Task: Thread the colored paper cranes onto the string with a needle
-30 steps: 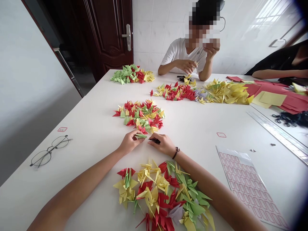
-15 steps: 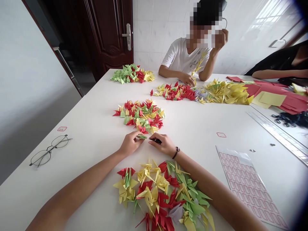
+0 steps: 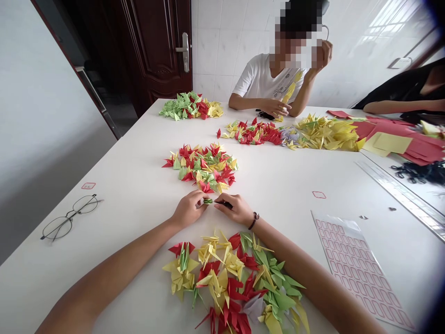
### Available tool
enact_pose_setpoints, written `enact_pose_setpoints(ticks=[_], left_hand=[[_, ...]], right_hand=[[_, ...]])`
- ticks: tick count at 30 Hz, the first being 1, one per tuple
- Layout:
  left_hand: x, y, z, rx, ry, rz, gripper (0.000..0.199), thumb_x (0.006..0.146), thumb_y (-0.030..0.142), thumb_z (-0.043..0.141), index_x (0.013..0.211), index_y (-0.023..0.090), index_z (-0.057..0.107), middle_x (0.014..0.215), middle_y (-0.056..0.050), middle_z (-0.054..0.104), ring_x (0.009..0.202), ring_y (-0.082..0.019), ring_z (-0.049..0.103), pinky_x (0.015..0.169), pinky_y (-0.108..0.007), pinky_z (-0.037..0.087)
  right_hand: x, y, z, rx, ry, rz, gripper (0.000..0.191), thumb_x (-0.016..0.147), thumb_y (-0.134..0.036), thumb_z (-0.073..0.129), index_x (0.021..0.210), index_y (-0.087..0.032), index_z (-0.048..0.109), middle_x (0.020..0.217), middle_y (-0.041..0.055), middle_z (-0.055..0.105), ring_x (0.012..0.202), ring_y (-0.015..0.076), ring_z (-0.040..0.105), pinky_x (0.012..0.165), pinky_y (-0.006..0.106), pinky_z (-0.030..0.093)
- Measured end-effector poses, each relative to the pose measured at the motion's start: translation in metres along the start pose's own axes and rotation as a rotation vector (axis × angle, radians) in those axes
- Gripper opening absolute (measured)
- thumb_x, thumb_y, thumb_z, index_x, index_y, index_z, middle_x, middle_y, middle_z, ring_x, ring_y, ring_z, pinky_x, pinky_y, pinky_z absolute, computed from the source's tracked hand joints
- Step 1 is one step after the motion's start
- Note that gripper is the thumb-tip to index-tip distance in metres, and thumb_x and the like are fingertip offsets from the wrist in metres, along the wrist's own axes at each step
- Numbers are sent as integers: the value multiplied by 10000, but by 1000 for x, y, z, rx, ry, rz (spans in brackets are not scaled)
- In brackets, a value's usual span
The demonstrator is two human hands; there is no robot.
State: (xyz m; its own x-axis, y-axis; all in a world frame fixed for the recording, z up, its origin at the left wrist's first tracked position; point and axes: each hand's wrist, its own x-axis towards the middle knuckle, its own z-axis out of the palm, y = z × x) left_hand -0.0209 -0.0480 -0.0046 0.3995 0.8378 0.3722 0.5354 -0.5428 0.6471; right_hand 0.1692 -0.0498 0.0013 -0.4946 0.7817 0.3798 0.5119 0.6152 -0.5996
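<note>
My left hand [image 3: 188,209] pinches a small green folded paper piece [image 3: 207,201] between thumb and fingertips. Close beside it, my right hand [image 3: 237,211] is closed around a slim black tool [image 3: 225,204] whose tip points at the green paper; its exact kind is mostly hidden by my fingers. Just beyond both hands lies a pile of red, green and yellow paper cranes [image 3: 205,164]. Nearer to me, between my forearms, a looser heap of larger paper cranes [image 3: 225,283] spreads over the white table [image 3: 135,278].
Eyeglasses [image 3: 69,217] rest at the left. A sticker sheet [image 3: 361,269] lies beside my right forearm. Opposite sits a person in a white shirt [image 3: 257,76], holding a string of yellow cranes [image 3: 288,95]. More cranes [image 3: 259,132], red paper sheets [image 3: 422,144] and black cords [image 3: 420,171] lie farther off.
The green paper has turned in my left fingers and its end now faces the tool tip. Across the table, the person's hand and string of yellow cranes have shifted slightly.
</note>
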Motion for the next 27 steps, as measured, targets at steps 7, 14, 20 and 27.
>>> enact_pose_setpoints(ticks=[7,14,20,27], left_hand=[[-2,0,1,82,0,64,107,766,165,495,842,179,569,831,-20,588,630,-97,494,592,-207,424],[-3,1,1,141,8,78,99,768,161,494,830,184,566,829,-20,598,636,-103,519,594,-208,428],[-3,2,0,146,28,81,122,765,139,481,841,189,561,839,-17,598,679,-109,539,613,-209,435],[-4,0,2,284,27,214,128,776,127,461,855,175,550,844,-38,606,764,-140,567,653,-230,448]], right_hand=[[0,-1,0,-15,-20,3,231,838,-352,445,816,-171,586,677,45,646,543,119,553,536,219,405],[-1,0,0,-9,-33,-4,221,833,-352,454,818,-174,584,700,51,651,564,127,565,547,226,413],[0,0,0,-18,-33,-11,223,835,-351,450,817,-175,586,670,44,645,530,122,549,530,224,399],[0,0,0,-26,-43,-16,231,839,-353,442,798,-170,576,636,35,626,506,112,520,511,215,384]])
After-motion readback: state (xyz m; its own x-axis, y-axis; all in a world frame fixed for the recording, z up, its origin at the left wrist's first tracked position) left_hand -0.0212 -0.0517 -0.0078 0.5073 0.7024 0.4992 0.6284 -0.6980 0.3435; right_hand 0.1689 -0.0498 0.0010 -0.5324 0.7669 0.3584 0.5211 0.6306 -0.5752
